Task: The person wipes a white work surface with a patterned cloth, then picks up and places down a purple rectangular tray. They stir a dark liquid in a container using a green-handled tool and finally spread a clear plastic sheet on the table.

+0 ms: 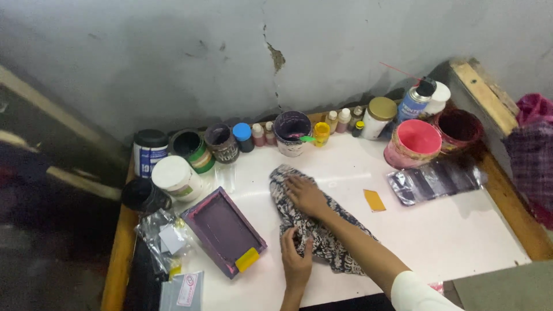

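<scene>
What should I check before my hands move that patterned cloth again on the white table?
1. Right hand flat on the patterned cloth: ok.
2. Left hand gripping the cloth's near edge: ok.
3. Cloth spread flat: not ok, it lies bunched and folded.
4. Small yellow card apart from the cloth: ok, it lies to the right, not touching.
5. Purple framed screen apart from the cloth: ok, a strip of white table shows between them.
6. Table under the cloth dry and clean: cannot tell, it is covered.
</scene>
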